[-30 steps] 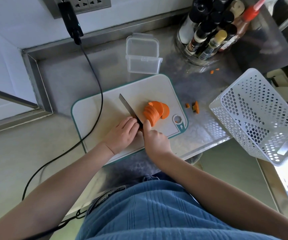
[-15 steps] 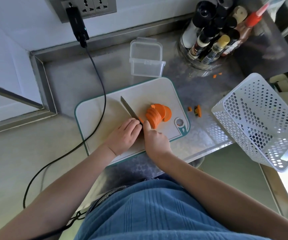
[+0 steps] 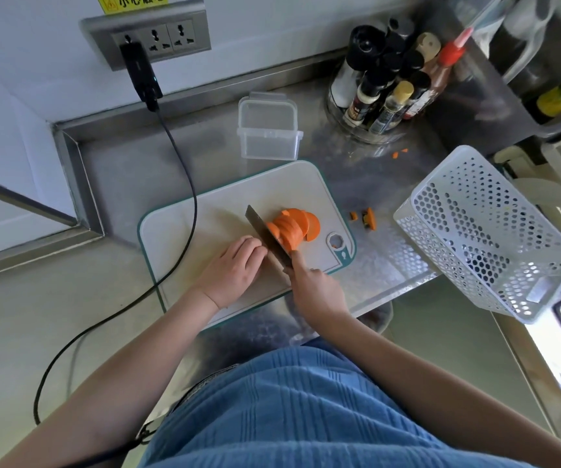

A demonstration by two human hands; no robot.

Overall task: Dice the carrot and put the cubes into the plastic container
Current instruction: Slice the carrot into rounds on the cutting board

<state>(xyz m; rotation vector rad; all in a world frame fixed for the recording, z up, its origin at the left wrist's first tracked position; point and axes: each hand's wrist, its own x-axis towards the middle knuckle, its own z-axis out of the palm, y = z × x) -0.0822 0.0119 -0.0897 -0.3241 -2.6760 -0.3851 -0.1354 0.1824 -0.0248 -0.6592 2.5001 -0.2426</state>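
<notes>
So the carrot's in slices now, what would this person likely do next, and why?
Probably bring the left hand back onto the carrot slices to steady them, then cut them into strips. The right hand holds the knife against the fanned slices, the left rests on the cutting board beside the blade, and the plastic container looks empty.

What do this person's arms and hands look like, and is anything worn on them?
Both forearms are bare, with no sleeves reaching them, and the left hand and right hand wear no gloves. No watch, ring or bracelet shows. The blue ribbed garment covers the body below, and a black cable trails past the left arm.
</notes>
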